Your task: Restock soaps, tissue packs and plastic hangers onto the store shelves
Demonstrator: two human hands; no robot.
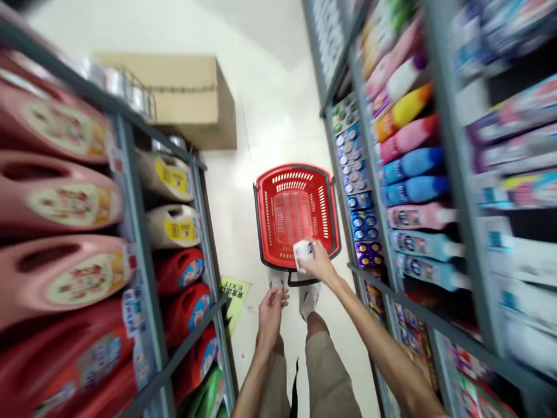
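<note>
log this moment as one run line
right hand: white packet over red basket | left hand: open, empty | beside: shelved detergent bottles

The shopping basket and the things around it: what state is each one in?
Right hand: pinching a white packet, raised over the basket.
White packet: held above the basket's near rim.
Red plastic shopping basket: upright, open-topped, on the floor.
Left hand: open, holding nothing visible.
Cardboard box: closed, on the floor.
Detergent jugs: shelved in rows.
</note>
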